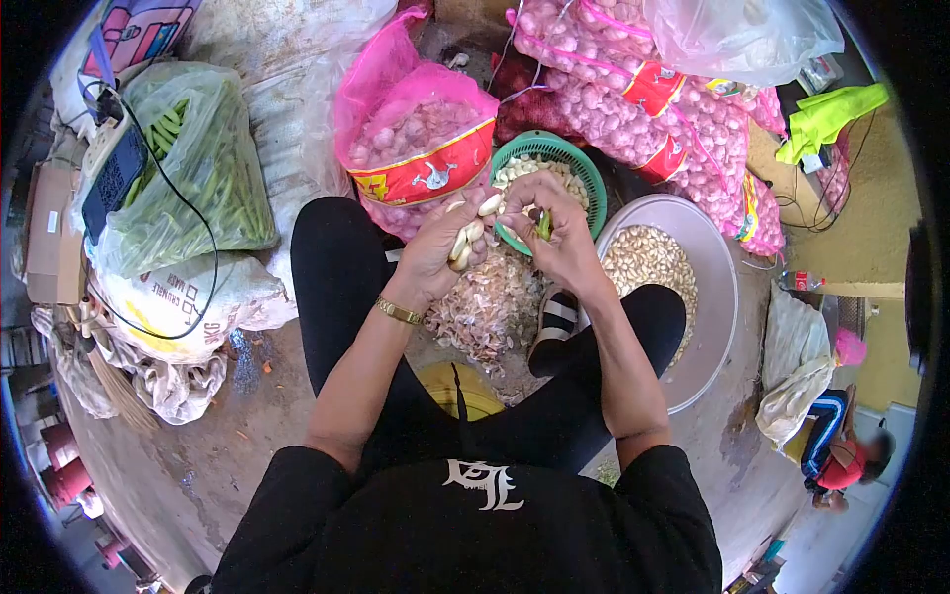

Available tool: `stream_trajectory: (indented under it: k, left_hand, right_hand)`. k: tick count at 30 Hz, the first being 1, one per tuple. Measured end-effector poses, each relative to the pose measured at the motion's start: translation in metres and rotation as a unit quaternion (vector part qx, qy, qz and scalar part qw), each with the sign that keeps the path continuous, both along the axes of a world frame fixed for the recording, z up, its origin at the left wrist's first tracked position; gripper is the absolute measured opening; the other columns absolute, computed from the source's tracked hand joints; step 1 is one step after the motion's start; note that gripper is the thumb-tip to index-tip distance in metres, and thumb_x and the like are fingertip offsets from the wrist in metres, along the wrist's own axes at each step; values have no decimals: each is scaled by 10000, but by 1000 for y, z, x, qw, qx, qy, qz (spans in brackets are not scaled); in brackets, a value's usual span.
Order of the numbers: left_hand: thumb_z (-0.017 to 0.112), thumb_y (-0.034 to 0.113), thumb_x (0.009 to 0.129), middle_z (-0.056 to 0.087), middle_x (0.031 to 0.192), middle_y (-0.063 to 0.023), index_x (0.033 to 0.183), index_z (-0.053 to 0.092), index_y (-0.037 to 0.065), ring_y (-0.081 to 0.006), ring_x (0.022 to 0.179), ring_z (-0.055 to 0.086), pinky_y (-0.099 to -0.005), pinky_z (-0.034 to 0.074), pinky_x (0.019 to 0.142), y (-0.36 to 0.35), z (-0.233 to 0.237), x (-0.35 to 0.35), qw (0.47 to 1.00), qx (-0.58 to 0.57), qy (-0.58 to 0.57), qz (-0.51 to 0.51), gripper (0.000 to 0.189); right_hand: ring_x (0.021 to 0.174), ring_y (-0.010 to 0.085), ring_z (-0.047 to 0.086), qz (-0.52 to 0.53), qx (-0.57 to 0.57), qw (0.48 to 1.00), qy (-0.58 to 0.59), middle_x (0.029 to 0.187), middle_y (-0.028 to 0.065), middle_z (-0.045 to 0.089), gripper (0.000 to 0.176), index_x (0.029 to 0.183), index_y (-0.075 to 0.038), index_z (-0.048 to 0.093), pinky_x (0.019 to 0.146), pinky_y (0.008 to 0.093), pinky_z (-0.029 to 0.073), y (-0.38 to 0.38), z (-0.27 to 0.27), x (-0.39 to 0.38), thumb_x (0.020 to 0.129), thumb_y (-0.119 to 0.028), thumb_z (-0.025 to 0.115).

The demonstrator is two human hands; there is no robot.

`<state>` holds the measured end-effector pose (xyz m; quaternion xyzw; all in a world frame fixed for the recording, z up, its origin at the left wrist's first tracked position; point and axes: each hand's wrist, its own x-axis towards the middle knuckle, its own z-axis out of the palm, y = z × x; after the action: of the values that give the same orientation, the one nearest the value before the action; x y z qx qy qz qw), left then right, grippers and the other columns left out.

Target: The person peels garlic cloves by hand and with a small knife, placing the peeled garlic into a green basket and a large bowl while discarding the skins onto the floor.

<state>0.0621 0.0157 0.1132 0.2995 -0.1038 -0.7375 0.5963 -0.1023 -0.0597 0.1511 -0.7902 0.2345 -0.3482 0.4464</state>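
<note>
From where I stand, the left hand (427,246) curls its fingers around smooth ivory garlic cloves (463,244), probably best held lightly against bruising; the right hand's (560,230) fingers clamp a small green object (543,226), unidentifiable, near a round green plastic basket (597,183).

2 hands (435,247) of the wearer, 1 metal wristband (399,310), 1 green basket (594,180), 1 wide basin (717,287), 1 open pink net sack (435,163), 1 heap of peelings (480,312), 1 yellow-green cloth (829,117) (cloves (643,259): too many to count).
</note>
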Motion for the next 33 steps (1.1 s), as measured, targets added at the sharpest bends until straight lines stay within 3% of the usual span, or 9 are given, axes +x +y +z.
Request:
stream_trajectory:
  k: [4, 12, 15, 19, 21, 25, 28, 31, 33]
  left_hand:
    - [587, 294, 954, 581, 830, -16, 1087, 539, 71, -52, 582, 544, -163, 458, 477, -1, 3, -2, 1000, 6, -11, 8, 264]
    - [529, 224, 981, 591, 890, -15, 1233, 524, 64, -50, 581, 555, -175, 448, 459, -1, -12, 4, 999, -6, 36, 35, 299]
    - [534, 234, 979, 591, 888, -9, 1238, 524, 74, -54, 584, 556, -177, 448, 459, -1, -12, 3, 998, 3, 33, 51, 304]
    - [545, 234, 974, 594, 890, -5, 1242, 524, 91, -60, 582, 551, -181, 446, 460, -2, -7, 3, 998, 6, 24, 52, 305]
    - [554, 249, 972, 593, 886, -3, 1226, 532, 106, -56, 579, 542, -178, 438, 456, -1, -3, 2, 998, 18, 9, 53, 293]
    - [555, 271, 972, 590, 879, -2, 1201, 536, 108, -49, 571, 527, -174, 427, 452, -3, -4, 3, 997, 17, -14, 70, 281]
    - [555, 290, 973, 585, 877, 0, 1181, 536, 109, -47, 572, 521, -171, 422, 452, -2, -5, 5, 996, 25, -36, 80, 277]
    - [611, 313, 939, 588, 828, -8, 1118, 579, 85, -61, 570, 530, -190, 422, 458, -3, -4, 6, 997, 12, -3, 80, 292]
    - [561, 291, 969, 590, 850, -2, 1186, 529, 106, -41, 562, 522, -172, 428, 451, -2, 0, 4, 995, 22, -43, 86, 287]
  right_hand:
    - [915, 215, 563, 22, -12, 1000, -2, 932, 81, 562, 138, 890, -7, 577, 825, 325, 439, 0, 0, -1, 794, 42, 662]
    - [748, 100, 560, 78, 46, 996, 9, 854, 30, 627, 87, 858, -26, 624, 597, 229, 396, 7, 8, -9, 811, -21, 697]
    - [836, 142, 642, 126, 111, 983, 74, 850, 51, 675, 109, 862, -16, 638, 770, 285, 492, 8, 17, -16, 788, 3, 716]
    - [806, 154, 653, 146, 159, 973, 77, 823, 62, 679, 144, 871, -19, 647, 736, 290, 494, 6, 8, -22, 760, -12, 738]
    - [777, 183, 666, 143, 8, 984, 108, 816, 82, 680, 201, 913, -38, 668, 695, 292, 491, 0, 8, -22, 731, -28, 752]
    - [763, 229, 663, 140, 24, 981, 129, 804, 91, 667, 197, 883, -50, 661, 678, 317, 486, -2, -1, -25, 714, -66, 762]
    - [757, 157, 622, 126, 101, 973, 165, 758, 57, 634, 140, 839, -8, 618, 707, 310, 480, 4, -1, -24, 747, 27, 717]
    - [763, 157, 600, 183, 31, 970, 160, 778, 48, 625, 162, 848, -8, 588, 719, 305, 474, 2, -2, -23, 754, 6, 719]
    - [795, 135, 603, 110, -25, 976, 188, 815, 46, 632, 167, 901, -6, 589, 733, 295, 477, 2, -5, -21, 786, -26, 709]
